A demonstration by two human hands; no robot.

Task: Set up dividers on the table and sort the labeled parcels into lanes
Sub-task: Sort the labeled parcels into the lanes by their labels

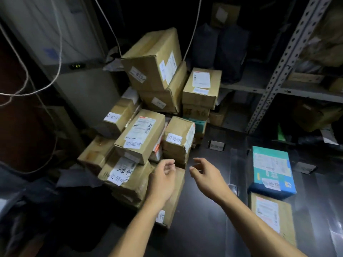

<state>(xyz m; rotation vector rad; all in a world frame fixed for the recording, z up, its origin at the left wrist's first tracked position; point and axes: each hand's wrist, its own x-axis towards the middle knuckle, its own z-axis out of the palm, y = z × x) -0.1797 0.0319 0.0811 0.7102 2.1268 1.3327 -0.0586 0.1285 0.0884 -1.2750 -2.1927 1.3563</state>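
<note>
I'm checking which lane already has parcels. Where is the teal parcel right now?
In the head view the teal parcel lies flat on the dark table at the right, just beyond a brown parcel and right of the empty right hand.

Handwriting on the white labels (118, 171) just left of the left hand (164, 179) was too blurred to read. Beyond both hands, the dark shelf bundles (220, 51) stayed indistinct.
</note>
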